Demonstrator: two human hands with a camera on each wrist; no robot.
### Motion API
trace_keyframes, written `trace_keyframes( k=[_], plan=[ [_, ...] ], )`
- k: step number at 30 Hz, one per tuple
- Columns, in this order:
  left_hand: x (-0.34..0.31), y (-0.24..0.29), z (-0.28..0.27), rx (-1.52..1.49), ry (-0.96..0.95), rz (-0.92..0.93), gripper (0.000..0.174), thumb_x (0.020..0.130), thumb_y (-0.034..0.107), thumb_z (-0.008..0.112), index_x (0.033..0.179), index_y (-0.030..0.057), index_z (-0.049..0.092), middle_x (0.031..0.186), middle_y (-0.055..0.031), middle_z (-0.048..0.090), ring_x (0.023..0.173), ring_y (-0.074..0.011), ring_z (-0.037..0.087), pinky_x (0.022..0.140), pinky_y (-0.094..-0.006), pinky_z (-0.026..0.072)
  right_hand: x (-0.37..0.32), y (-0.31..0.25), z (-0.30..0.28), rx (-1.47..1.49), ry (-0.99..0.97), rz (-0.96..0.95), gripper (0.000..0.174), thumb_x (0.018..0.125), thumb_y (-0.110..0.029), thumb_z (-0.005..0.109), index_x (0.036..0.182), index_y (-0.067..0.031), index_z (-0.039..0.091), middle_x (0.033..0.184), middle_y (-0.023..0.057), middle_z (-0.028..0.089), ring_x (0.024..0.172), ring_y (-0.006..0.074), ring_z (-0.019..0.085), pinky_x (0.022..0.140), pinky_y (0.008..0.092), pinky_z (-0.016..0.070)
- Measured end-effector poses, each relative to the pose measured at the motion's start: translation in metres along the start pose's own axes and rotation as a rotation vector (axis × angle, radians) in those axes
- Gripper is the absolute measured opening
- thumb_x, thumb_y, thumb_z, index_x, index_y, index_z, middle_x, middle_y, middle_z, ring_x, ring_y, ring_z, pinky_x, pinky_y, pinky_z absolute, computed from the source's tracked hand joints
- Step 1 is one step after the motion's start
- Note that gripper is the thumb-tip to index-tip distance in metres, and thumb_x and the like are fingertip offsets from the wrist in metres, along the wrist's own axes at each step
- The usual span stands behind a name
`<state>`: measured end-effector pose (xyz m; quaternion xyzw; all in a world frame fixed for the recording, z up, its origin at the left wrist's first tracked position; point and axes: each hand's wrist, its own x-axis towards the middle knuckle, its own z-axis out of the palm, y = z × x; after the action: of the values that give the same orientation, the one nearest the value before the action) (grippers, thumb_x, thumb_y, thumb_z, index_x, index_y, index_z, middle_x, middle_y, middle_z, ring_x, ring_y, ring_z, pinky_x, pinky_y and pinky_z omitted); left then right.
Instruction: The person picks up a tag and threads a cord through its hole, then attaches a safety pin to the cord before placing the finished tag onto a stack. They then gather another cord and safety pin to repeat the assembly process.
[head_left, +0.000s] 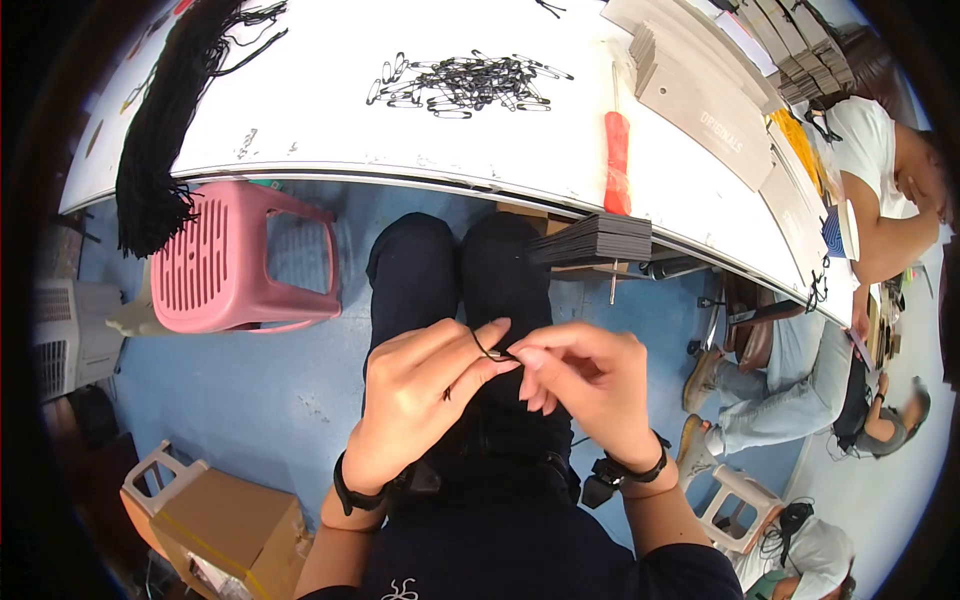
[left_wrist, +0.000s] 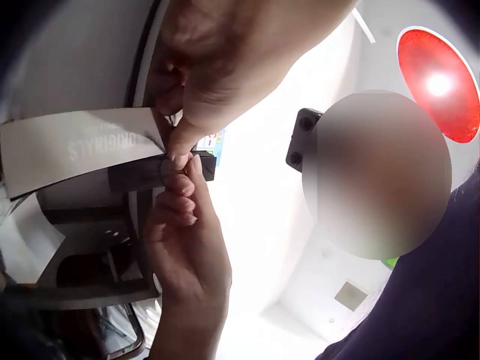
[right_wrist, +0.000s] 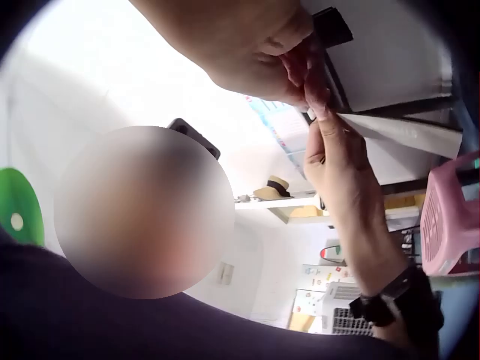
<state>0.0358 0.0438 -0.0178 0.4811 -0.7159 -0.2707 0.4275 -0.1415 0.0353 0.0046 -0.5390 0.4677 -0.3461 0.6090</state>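
Both hands meet over the person's knees, below the near edge of the tabletop point(head_left: 320, 130), and between them runs a thin black cord point(head_left: 488, 350). The left hand point(head_left: 415, 395) pinches it between thumb and forefinger, with a small loop arching over the forefinger. The right hand point(head_left: 590, 385) nips the cord's end with its thumb and first fingertips, the other fingers curled under. The two sets of fingertips touch.

The work looks like knotting or looping the cord, and it seems to go best with the pinches close together, so that the loop stays open and the short end cannot slip back. Light tension should do; a hard pull could close the loop too soon.

On the tabletop lie a heap of safety pins point(head_left: 465, 82) near the middle, a red-handled tool point(head_left: 617, 160) by the near edge, and a bundle of black cords point(head_left: 165, 120) hanging over the left end.
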Motion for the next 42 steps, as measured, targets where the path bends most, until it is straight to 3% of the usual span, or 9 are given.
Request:
trace_keyframes(
  k=[3, 7, 11, 13, 15, 18, 24, 31, 42],
  plan=[
    [-0.001, -0.002, 0.000, -0.014, 0.013, -0.036, 0.027, 0.071, 0.004, 0.072, 0.097, -0.0006, 0.067, 0.063, -0.0069, 0.054, 0.051, -0.0188, 0.052, 0.049, -0.0286, 0.0421, 0.007, -0.002, -0.013, 0.267, -0.211, 0.243, 0.019, 0.094, -0.010, 0.051, 0.106, 0.0030, 0.059, 0.069, 0.0096, 0.064, 0.059, 0.0119, 0.063, 0.051, 0.0222, 0.0517],
    [-0.003, -0.004, 0.001, -0.012, 0.027, -0.086, 0.029, 0.068, 0.001, 0.071, 0.097, -0.0004, 0.069, 0.063, -0.0066, 0.055, 0.052, -0.0143, 0.051, 0.047, -0.0260, 0.0392, 0.010, -0.012, -0.008, 0.230, -0.332, 0.364, 0.024, 0.095, -0.010, 0.048, 0.115, 0.0013, 0.056, 0.070, 0.0116, 0.064, 0.059, 0.0137, 0.064, 0.051, 0.0228, 0.0516],
    [-0.002, -0.005, 0.003, 0.005, -0.025, -0.016, 0.036, 0.066, 0.001, 0.070, 0.101, -0.0014, 0.064, 0.063, -0.0080, 0.050, 0.053, -0.0206, 0.052, 0.049, -0.0303, 0.0425, 0.016, -0.002, -0.004, 0.084, -0.404, 0.222, 0.023, 0.093, -0.009, 0.051, 0.113, -0.0020, 0.061, 0.062, 0.0069, 0.063, 0.052, 0.0095, 0.061, 0.045, 0.0207, 0.0472],
    [-0.004, -0.008, 0.005, -0.002, -0.005, -0.035, 0.034, 0.066, 0.000, 0.070, 0.100, -0.0013, 0.066, 0.062, -0.0077, 0.050, 0.052, -0.0178, 0.052, 0.048, -0.0284, 0.0411, 0.015, 0.002, 0.004, 0.043, -0.339, 0.198, 0.020, 0.092, -0.008, 0.053, 0.108, -0.0040, 0.065, 0.058, 0.0041, 0.062, 0.049, 0.0077, 0.060, 0.043, 0.0200, 0.0448],
    [-0.004, -0.008, 0.004, -0.009, 0.016, -0.057, 0.034, 0.065, 0.000, 0.069, 0.098, -0.0013, 0.067, 0.062, -0.0074, 0.051, 0.052, -0.0150, 0.051, 0.048, -0.0264, 0.0397, 0.014, 0.008, 0.008, -0.204, -0.230, -0.080, 0.018, 0.089, -0.009, 0.057, 0.105, -0.0072, 0.066, 0.058, 0.0043, 0.062, 0.049, 0.0093, 0.061, 0.043, 0.0211, 0.0439],
    [-0.003, -0.006, 0.000, -0.047, -0.084, -0.066, 0.039, 0.065, 0.003, 0.071, 0.103, -0.0012, 0.063, 0.066, -0.0089, 0.052, 0.057, -0.0229, 0.055, 0.052, -0.0321, 0.0444, 0.018, 0.011, 0.010, -0.342, -0.207, -0.256, 0.012, 0.085, -0.009, 0.060, 0.096, -0.0098, 0.067, 0.056, 0.0050, 0.060, 0.047, 0.0148, 0.060, 0.044, 0.0251, 0.0435],
    [-0.004, -0.008, 0.002, -0.068, -0.142, -0.073, 0.046, 0.065, 0.005, 0.072, 0.109, -0.0015, 0.060, 0.070, -0.0105, 0.056, 0.062, -0.0262, 0.059, 0.057, -0.0346, 0.0474, 0.026, 0.003, -0.002, -0.535, -0.382, -0.236, 0.004, 0.083, -0.011, 0.061, 0.085, -0.0106, 0.064, 0.054, 0.0048, 0.057, 0.049, 0.0219, 0.059, 0.047, 0.0315, 0.0432],
    [-0.001, -0.007, -0.001, 0.002, -0.181, -0.013, 0.049, 0.064, 0.006, 0.072, 0.111, -0.0010, 0.059, 0.069, -0.0103, 0.055, 0.063, -0.0266, 0.059, 0.059, -0.0357, 0.0479, 0.026, 0.009, 0.002, -0.474, -0.359, -0.280, 0.003, 0.083, -0.011, 0.061, 0.085, -0.0110, 0.063, 0.053, 0.0033, 0.057, 0.049, 0.0205, 0.058, 0.046, 0.0300, 0.0418],
    [-0.004, -0.010, -0.002, 0.024, -0.176, 0.022, 0.053, 0.060, 0.005, 0.074, 0.111, 0.0005, 0.060, 0.064, -0.0072, 0.053, 0.057, -0.0230, 0.057, 0.056, -0.0332, 0.0468, 0.028, 0.010, -0.002, -0.297, -0.506, -0.066, 0.003, 0.084, -0.010, 0.060, 0.087, -0.0098, 0.062, 0.051, 0.0017, 0.057, 0.048, 0.0160, 0.060, 0.047, 0.0268, 0.0416]
  ],
)
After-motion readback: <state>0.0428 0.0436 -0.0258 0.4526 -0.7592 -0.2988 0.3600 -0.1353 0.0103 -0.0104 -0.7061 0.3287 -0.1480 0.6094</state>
